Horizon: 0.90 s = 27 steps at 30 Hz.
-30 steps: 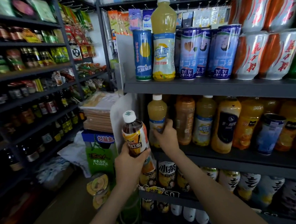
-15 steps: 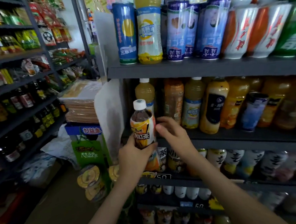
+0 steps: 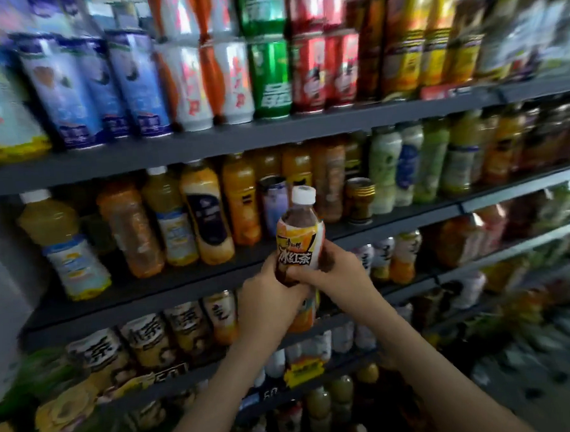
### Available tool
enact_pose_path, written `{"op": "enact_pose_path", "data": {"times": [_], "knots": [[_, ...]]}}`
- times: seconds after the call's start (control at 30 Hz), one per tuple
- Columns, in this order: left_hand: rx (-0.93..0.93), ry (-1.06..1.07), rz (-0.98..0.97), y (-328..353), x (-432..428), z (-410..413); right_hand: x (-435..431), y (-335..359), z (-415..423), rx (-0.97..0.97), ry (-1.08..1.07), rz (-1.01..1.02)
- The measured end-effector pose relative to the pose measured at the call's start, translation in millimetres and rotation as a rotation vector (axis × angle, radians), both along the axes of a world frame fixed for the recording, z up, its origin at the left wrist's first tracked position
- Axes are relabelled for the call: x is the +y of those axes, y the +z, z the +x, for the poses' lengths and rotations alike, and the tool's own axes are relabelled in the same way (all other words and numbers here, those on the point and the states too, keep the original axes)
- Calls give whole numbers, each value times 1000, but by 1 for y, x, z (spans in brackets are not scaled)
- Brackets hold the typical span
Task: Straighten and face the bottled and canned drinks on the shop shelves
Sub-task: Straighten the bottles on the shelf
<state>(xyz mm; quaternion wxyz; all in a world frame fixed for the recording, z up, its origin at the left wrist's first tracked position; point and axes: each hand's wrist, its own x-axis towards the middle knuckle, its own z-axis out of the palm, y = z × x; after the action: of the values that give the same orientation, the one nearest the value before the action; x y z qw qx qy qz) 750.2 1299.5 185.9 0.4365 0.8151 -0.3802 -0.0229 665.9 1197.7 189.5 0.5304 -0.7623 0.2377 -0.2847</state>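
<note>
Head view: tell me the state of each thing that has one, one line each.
Tea bottle: capped, upright, label toward the camera, held by both hands.
Left hand: grips the tea bottle low down.
Right hand: grips the tea bottle's right side.
Juice bottle: capped, standing on the middle shelf.
Gold can: upright on the middle shelf.
Green can: upright on the top shelf, label forward.

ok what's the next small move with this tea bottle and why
Probably lower the tea bottle into the row of tea bottles below, label outward: left hand and right hand both grip it in the air, and a similar orange label shows beneath them.
</note>
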Motion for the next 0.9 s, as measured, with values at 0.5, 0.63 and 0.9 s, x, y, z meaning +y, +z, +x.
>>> {"op": "enact_pose_path", "data": {"times": [0.5, 0.63, 0.9], "knots": [[341, -609, -87, -17, -275, -210, -241, -2, -268, -98, -339, 98], [312, -618, -76, -14, -343, -235, -303, -6, -295, -148, -386, 153], [319, -641, -98, -6, -495, -280, -452, 2, -337, -14, -419, 67]]}}
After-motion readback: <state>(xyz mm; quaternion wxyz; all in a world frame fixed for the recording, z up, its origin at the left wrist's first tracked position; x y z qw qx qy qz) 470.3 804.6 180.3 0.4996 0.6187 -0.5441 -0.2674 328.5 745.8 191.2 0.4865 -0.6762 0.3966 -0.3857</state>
